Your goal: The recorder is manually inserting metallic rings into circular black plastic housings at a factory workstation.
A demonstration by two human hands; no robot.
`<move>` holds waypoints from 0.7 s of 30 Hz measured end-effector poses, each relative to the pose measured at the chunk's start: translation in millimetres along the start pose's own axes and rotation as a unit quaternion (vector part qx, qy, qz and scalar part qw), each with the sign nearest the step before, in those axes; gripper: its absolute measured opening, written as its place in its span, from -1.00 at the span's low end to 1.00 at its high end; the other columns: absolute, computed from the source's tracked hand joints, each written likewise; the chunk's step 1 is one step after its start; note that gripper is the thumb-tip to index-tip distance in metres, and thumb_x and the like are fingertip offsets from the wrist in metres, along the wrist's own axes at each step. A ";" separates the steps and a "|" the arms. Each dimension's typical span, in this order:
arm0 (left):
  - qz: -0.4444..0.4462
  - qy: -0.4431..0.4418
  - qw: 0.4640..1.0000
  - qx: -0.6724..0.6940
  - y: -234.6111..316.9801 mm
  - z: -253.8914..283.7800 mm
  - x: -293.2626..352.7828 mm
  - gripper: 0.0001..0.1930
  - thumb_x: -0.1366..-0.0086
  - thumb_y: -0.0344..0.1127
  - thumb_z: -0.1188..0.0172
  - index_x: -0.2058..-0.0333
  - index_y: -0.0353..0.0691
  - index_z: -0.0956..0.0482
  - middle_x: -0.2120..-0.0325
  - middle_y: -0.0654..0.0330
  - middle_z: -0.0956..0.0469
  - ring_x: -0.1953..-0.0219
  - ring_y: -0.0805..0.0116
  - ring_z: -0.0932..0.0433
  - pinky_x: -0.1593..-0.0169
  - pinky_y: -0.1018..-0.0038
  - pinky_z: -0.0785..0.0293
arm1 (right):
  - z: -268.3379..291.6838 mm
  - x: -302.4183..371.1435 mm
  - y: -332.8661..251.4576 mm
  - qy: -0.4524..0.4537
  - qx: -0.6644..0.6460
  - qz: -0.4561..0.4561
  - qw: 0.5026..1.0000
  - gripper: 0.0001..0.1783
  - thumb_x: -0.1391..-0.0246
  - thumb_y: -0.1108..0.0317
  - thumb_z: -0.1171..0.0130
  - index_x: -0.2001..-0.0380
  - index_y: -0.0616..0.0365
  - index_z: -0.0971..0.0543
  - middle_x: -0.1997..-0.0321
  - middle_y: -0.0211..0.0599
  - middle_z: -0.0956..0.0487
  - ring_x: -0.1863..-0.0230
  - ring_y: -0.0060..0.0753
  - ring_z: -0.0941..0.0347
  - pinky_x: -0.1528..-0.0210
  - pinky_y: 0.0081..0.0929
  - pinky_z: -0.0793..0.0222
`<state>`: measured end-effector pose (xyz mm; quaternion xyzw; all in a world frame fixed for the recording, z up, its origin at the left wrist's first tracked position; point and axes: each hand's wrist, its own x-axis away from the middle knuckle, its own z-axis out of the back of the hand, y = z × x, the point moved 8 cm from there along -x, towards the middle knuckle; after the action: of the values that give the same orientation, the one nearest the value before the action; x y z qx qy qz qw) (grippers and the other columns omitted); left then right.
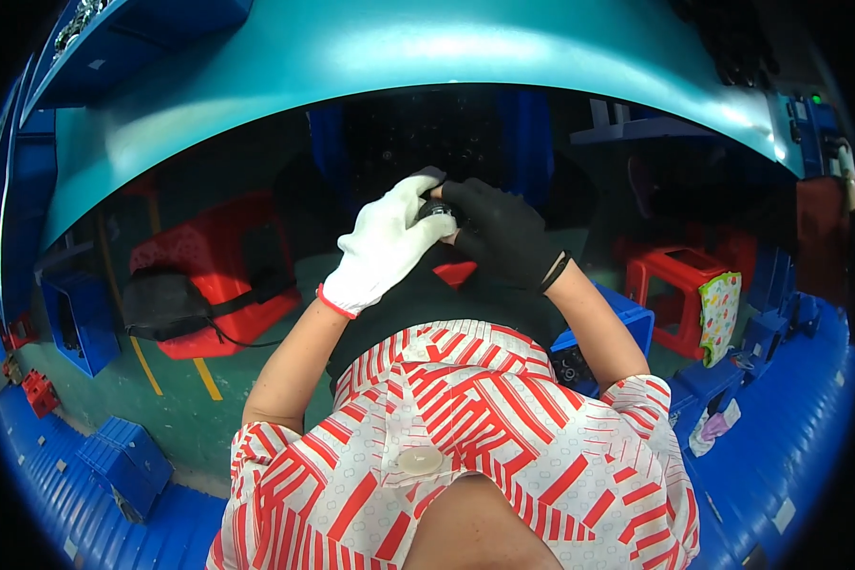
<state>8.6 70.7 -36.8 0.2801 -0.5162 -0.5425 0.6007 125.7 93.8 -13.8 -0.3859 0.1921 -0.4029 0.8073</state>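
My left hand [382,245] wears a white knit glove with a red cuff. On my right hand [499,233] is a black glove, with a dark band round the wrist. The two hands meet in front of my body, below the table's near edge. Between their curled fingers sits a small black round part [435,209] with a shiny rim. Both hands grip it, and the fingers cover most of it, so its exact kind does not show.
A teal table [370,47] curves across the front. On the left, a red stool [247,223] bears a black bag [166,302]. Another red stool [660,285] stands right, a patterned cloth [720,313] on it. A blue crate [617,318] with black parts is beside my right arm.
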 end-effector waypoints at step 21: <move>0.071 -0.004 0.959 0.273 -18.4 -3.7 6.0 -0.56 -0.23 -0.36 -0.13 -0.05 -0.45 -0.37 0.21 0.07 -0.55 0.26 0.40 -0.57 0.20 0.57 -0.52 | -12.3 4.5 33.3 0.027 -0.181 -0.105 0.977 -0.52 0.15 0.33 -0.34 0.09 0.19 -0.52 0.17 -0.10 -0.57 0.18 -0.16 -0.55 0.12 -0.42 -0.44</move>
<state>4.6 59.5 -52.5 0.3939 -0.6657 -0.3375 0.5364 137.5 97.0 -47.4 -0.5327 0.2420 -0.4547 0.6715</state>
